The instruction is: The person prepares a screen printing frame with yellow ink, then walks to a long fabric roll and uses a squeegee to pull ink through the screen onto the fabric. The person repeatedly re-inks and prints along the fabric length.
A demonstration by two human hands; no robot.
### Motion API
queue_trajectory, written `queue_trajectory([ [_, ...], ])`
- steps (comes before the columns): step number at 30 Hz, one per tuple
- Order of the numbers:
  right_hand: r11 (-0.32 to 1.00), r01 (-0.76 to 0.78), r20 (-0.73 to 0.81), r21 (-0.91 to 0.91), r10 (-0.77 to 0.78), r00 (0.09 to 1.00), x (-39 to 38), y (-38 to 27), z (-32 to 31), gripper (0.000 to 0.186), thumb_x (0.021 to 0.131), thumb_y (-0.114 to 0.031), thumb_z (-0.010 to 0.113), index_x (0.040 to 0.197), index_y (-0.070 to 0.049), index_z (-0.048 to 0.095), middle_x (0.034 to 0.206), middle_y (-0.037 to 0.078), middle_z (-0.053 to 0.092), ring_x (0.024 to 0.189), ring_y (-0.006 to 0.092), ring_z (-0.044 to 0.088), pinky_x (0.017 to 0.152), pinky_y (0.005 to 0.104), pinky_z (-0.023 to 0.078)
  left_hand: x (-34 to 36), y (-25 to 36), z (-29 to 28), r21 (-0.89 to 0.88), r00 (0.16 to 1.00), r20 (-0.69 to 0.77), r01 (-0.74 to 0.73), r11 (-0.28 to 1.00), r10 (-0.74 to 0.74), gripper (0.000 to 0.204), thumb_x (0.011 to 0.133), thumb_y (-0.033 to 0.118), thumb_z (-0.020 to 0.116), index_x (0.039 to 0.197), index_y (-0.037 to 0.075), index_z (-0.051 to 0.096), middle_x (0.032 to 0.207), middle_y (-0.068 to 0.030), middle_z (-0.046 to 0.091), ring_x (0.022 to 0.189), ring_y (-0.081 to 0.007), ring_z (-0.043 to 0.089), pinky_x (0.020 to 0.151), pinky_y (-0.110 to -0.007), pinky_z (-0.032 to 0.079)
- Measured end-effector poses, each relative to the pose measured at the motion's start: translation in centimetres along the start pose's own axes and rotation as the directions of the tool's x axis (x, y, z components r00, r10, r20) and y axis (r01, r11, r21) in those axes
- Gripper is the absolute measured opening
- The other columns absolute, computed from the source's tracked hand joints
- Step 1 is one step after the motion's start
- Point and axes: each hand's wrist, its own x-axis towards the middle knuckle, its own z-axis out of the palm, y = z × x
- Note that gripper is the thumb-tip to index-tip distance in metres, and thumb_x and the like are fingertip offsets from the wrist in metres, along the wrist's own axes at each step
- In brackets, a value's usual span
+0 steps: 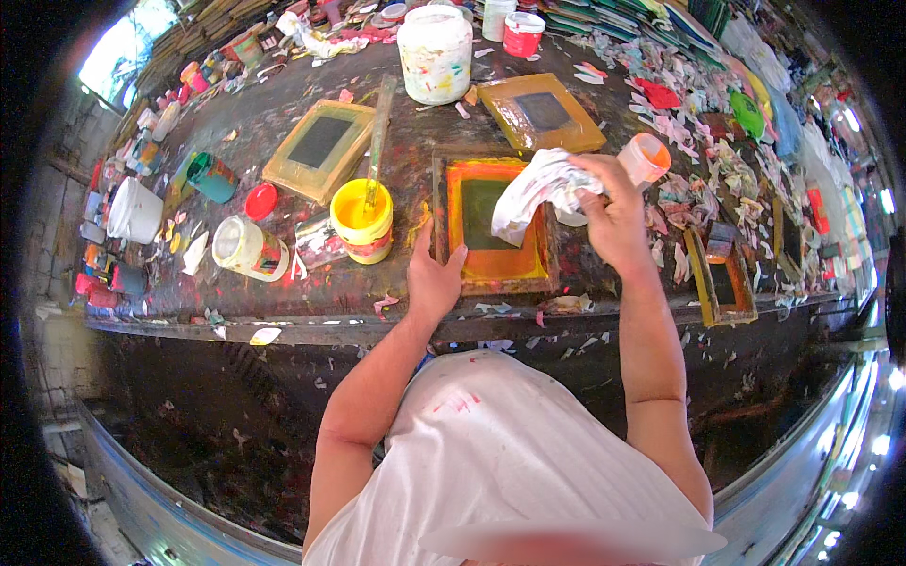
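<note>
A white crumpled rag (538, 193) hangs from my right hand (613, 209), its fingers closed round it. The rag is over the right side of a screen-printing frame (500, 268), whose dark green mesh has yellow and orange ink around it. My left hand (437, 281) lies at the frame's left edge, thumb and fingers apart. Just left of it, a yellow ink tub (362, 247) stands with a long ink-stained stick (380, 127) in it. An orange-and-white cup (645, 158) is beyond my right hand.
Two more screen frames (326, 141) (543, 111) lie farther back, either side of a splattered white bucket (436, 57). A cream tub (249, 249), a red lid (261, 201) and a green cup (211, 177) are at left. Crumpled rags (731, 179) cover the right; a small frame (722, 281) sits near the edge.
</note>
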Motion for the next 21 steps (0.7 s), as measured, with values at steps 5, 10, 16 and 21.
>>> queue_trajectory([
  [5, 0.998, 0.067, 0.014, 0.002, -0.067, 0.998, 0.5, -1.2, 2.5, 0.046, 0.093, 0.008, 0.072, 0.136, -0.006, 0.078, 0.134, 0.018, 0.079, 0.131, 0.0426, 0.073, 0.118, 0.0532, 0.055, -1.6, 1.7, -1.9, -0.154, 1.000, 0.005, 0.029, 0.988, -0.029, 0.083, 0.105, 0.019, 0.089, 0.174, -0.004, 0.048, 0.159, -0.0306, 0.071, 0.145, -0.0411, 0.072, 0.121, -0.046, 0.057],
  [10, 0.971, 0.170, 0.186, -0.171, -0.137, 0.973, -0.2, -1.7, 4.3, 0.038, 0.090, 0.002, 0.076, 0.127, -0.008, 0.081, 0.130, 0.015, 0.082, 0.125, 0.0417, 0.075, 0.113, 0.0571, 0.057, -0.9, 0.1, -1.5, -0.007, 0.998, -0.009, 0.066, 0.998, -0.066, 0.082, 0.107, 0.021, 0.087, 0.175, -0.004, 0.047, 0.153, -0.0311, 0.074, 0.142, -0.0400, 0.074, 0.119, -0.046, 0.058],
  [16, 0.965, 0.106, 0.329, -0.240, -0.021, 0.944, -2.9, 0.2, 7.8, 0.030, 0.091, -0.007, 0.083, 0.121, -0.004, 0.082, 0.121, 0.017, 0.082, 0.122, 0.0408, 0.075, 0.111, 0.0554, 0.058, -0.8, -2.3, -2.6, 0.183, 1.000, -0.018, 0.006, 0.983, -0.003, 0.075, 0.107, 0.025, 0.083, 0.170, -0.002, 0.054, 0.142, -0.0317, 0.075, 0.131, -0.0443, 0.076, 0.112, -0.054, 0.060],
  [21, 0.886, 0.136, 0.486, -0.444, 0.110, 0.867, -4.6, 2.1, 14.6, 0.031, 0.097, -0.005, 0.076, 0.128, -0.004, 0.081, 0.139, 0.019, 0.076, 0.130, 0.0416, 0.074, 0.109, 0.0515, 0.065, -0.8, -2.0, -5.1, 0.369, 0.994, 0.100, -0.073, 0.926, 0.039, 0.062, 0.102, 0.021, 0.083, 0.160, 0.001, 0.068, 0.128, -0.0308, 0.072, 0.117, -0.0506, 0.075, 0.101, -0.059, 0.062],
])
